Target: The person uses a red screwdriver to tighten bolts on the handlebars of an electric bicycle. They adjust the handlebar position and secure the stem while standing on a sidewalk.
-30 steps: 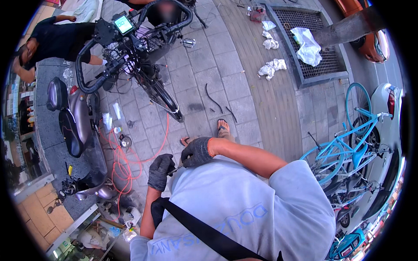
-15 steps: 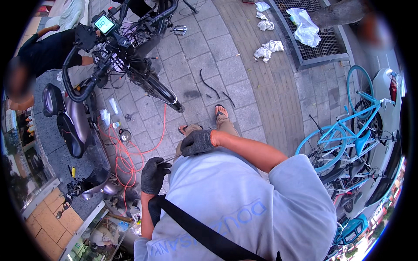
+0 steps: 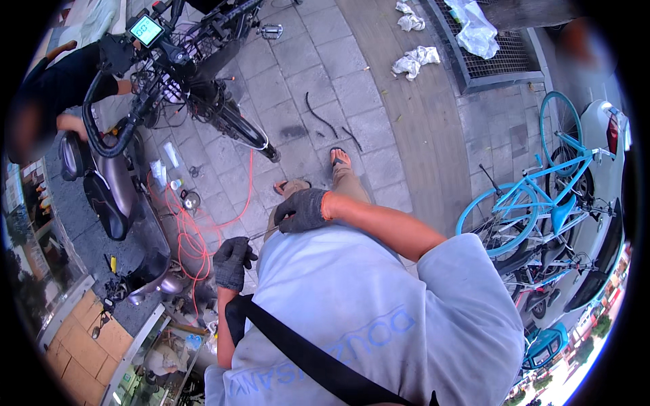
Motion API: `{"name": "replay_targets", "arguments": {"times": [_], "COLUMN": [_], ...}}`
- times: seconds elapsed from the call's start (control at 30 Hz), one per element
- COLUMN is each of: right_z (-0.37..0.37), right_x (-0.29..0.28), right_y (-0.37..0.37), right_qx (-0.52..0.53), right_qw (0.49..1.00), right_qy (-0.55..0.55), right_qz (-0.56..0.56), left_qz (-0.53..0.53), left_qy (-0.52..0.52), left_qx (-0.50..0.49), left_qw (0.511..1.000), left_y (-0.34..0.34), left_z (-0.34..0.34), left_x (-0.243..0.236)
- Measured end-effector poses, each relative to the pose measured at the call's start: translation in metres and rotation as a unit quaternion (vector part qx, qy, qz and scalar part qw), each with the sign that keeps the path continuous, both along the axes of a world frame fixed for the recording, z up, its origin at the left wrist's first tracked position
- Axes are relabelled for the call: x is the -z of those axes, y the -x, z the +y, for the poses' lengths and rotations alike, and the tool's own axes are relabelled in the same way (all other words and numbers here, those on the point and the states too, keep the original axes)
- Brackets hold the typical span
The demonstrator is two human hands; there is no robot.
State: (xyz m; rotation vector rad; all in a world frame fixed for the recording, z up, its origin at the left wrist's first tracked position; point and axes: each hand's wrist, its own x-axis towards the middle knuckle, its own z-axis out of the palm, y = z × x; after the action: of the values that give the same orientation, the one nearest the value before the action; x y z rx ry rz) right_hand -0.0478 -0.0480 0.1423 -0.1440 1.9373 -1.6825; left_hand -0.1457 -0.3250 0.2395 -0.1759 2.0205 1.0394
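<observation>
Both my hands wear dark grey knit gloves. My left hand [image 3: 233, 262] is at the left of my waist, its fingers curled; what they hold, if anything, is too small to make out. Near the front of my light shirt [image 3: 332, 298], my right hand [image 3: 302, 211] is bent inward with closed fingers, and its grip is hidden. The two hands are apart. Ahead to the left stands an electric bike [image 3: 233, 122] with a lit handlebar display [image 3: 145, 30]. Thin black strips [image 3: 319, 115] lie on the paving beyond my feet.
An orange hose [image 3: 193, 240] coils on the ground at left, beside a parked scooter [image 3: 108, 193]. Another person [image 3: 61, 84] is beyond the scooter. Turquoise bicycles [image 3: 542, 196] stand at right by a white car [image 3: 596, 230]. Crumpled white cloth [image 3: 414, 62] lies near a tree grate [image 3: 504, 64].
My hands have drawn apart slightly, the left moving left. The thin line seen between them is no longer visible. The other person's arm now reaches to the scooter.
</observation>
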Motion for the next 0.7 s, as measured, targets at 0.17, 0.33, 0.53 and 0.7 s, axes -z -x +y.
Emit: {"name": "replay_targets", "arguments": {"times": [0.17,0.33,0.53,0.7], "right_z": [0.0,-0.002,-0.005,-0.011], "right_x": [0.015,0.02,0.02,0.028], "right_y": [-0.004,-0.01,-0.01,-0.007], "right_qx": [-0.018,0.004,-0.006,-0.048], "right_qw": [0.999,0.998,0.999,0.996], "right_qy": [0.033,0.069,0.049,0.072], "right_qz": [0.012,-0.006,0.011,-0.025], "left_qz": [0.007,-0.019,-0.063,-0.044], "left_qy": [0.029,0.037,0.053,0.047], "left_qx": [0.04,0.067,0.051,0.037], "left_qw": [0.999,0.997,0.995,0.997], "left_y": [-0.004,-0.002,-0.007,-0.028], "left_z": [0.007,0.012,0.004,-0.007], "left_x": [-0.003,-0.009,-0.011,-0.007]}}
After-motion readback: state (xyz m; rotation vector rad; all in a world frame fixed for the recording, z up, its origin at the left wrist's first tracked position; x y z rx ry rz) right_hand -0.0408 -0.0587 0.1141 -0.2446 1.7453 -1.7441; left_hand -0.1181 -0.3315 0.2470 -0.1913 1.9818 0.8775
